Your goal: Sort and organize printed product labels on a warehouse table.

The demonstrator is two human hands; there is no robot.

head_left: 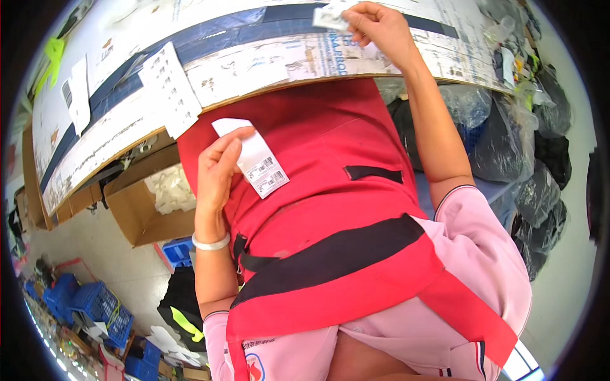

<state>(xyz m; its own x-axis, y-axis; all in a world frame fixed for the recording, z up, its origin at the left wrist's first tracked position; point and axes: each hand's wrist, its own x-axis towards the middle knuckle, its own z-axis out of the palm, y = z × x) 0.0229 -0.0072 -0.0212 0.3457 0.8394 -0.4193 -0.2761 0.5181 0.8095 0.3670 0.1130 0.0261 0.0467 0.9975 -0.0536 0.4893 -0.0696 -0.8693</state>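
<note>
My left hand is closed on a strip of white barcode labels, held in front of my red apron with the printed end pointing down. Thumb and fingers of my right hand pinch a small white label piece over the table, near a dark tape band; its print is too blurred to make out. On the table's front edge, a white sheet with rows of small print hangs partly over. Another white label strip lies farther left.
The worn white table has dark blue tape bands across it. Below its left part stands an open cardboard box with white pieces inside. Blue crates sit on the floor at lower left. Black and clear plastic bags are heaped at right.
</note>
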